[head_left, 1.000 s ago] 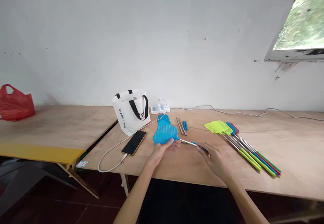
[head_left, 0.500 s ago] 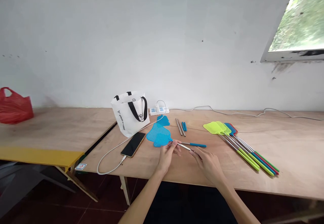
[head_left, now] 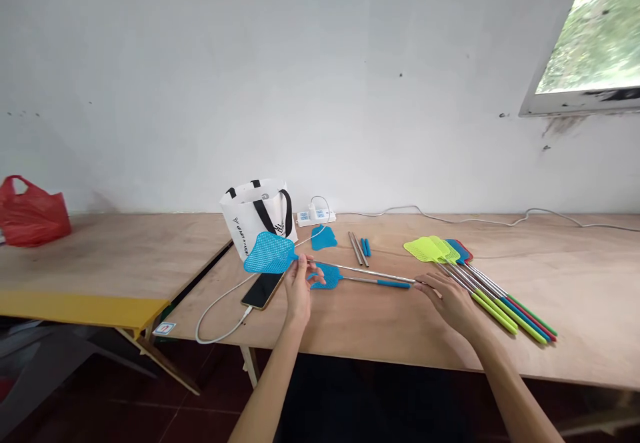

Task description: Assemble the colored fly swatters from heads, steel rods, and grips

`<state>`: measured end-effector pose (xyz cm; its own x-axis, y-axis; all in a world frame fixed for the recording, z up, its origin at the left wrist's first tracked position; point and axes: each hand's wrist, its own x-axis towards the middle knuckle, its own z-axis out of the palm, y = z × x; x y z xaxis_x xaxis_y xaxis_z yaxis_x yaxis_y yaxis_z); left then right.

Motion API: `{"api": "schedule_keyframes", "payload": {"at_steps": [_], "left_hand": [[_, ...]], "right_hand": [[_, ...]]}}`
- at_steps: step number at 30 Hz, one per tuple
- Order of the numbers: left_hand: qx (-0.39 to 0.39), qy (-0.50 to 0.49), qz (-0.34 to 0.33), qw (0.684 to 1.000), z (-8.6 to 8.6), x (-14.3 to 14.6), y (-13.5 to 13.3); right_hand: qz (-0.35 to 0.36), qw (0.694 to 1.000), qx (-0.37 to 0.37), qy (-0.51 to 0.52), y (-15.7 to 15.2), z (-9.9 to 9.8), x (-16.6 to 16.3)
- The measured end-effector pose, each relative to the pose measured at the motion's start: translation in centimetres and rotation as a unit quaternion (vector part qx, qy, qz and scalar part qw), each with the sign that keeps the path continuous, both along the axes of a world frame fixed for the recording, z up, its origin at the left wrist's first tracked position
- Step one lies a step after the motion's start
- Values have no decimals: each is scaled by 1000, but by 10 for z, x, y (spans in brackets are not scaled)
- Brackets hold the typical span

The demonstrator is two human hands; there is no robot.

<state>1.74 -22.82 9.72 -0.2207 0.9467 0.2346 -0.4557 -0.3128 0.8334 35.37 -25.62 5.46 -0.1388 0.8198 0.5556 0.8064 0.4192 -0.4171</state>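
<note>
White fabric tote bag with black straps (head_left: pixel 253 219) upright on plywood tabletop (head_left: pixel 390 323), contents out of sight. Just in front, blue mesh-headed fly swatter with thin metal rod (head_left: pixel 270 254) lifted off the wood, long axis left-right, head leftward. Neck pinched by left hand (head_left: pixel 299 286) fingers. Right hand (head_left: pixel 450 299) at the rod's far end, grip unclear.

The left hand (head_left: pixel 299 284) and the right hand (head_left: pixel 453 299) were bare, with slim, long fingers. The left forearm (head_left: pixel 273 376) and the right forearm (head_left: pixel 503 376) were slender and uncovered down to the near edge of the view. The nails were too small to make out.
</note>
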Motion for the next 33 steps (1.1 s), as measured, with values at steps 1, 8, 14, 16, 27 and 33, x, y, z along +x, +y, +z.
{"api": "schedule_keyframes", "payload": {"at_steps": [1, 8, 14, 16, 27, 33], "left_hand": [[-7, 4, -14, 1000, -2, 5, -2], [-30, 38, -46, 998, -17, 34, -9], [-50, 113, -185, 975, -42, 78, -30], [-63, 116, -219, 967, -49, 86, -34], [-89, 25, -141, 986, -31, 67, -28], [-30, -72, 28, 997, 1, -2, 2]], "right_hand": [[2, 1000, -7, 5, -1, 0, 2], [59, 995, -76, -9, -12, 9, -23], [36, 998, -29, -51, -28, 10, -79], [29, 997, -17, -63, -31, 10, -86], [-29, 995, -2, -100, -30, 2, -92], [-41, 994, 30, -100, -6, 1, -22]]}}
